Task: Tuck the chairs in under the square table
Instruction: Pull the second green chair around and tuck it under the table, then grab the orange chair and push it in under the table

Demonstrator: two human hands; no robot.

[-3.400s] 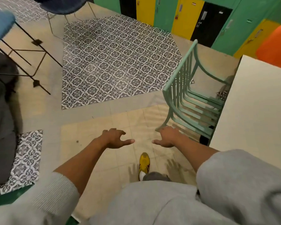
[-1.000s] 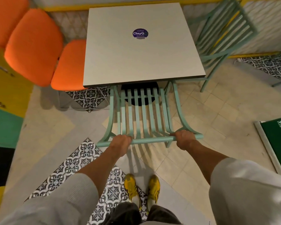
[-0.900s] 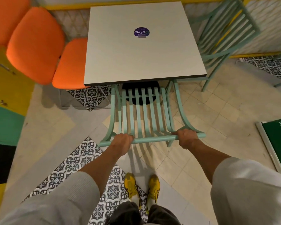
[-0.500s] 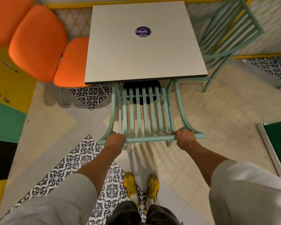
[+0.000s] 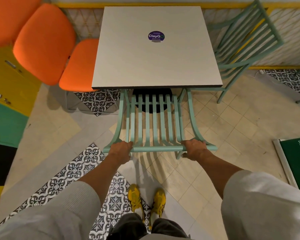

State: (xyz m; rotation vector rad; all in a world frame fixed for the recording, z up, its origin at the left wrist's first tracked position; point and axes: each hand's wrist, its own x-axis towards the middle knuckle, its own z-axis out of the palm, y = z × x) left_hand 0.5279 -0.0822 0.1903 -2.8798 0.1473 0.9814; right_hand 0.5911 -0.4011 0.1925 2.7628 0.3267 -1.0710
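Hands grip the top rail of the mint slatted chair (image 5: 153, 122): left hand (image 5: 120, 149) and right hand (image 5: 194, 148) each closed around it. Its seat sits partly under the square table (image 5: 154, 54). Pushed unevenly, the chair could skew and its frame strike the table's edge or black base (image 5: 151, 101).

— What is worn on the arms?
— Loose pale grey sleeves (image 5: 64, 210) are seen, pushed up so that both forearms are left bare; fine ribbing is visible on the one left of the yellow shoes (image 5: 146, 201).
— And lower down?
— Dark trousers (image 5: 128, 227) are seen just below the shoes, which are mustard yellow with darker streaks.
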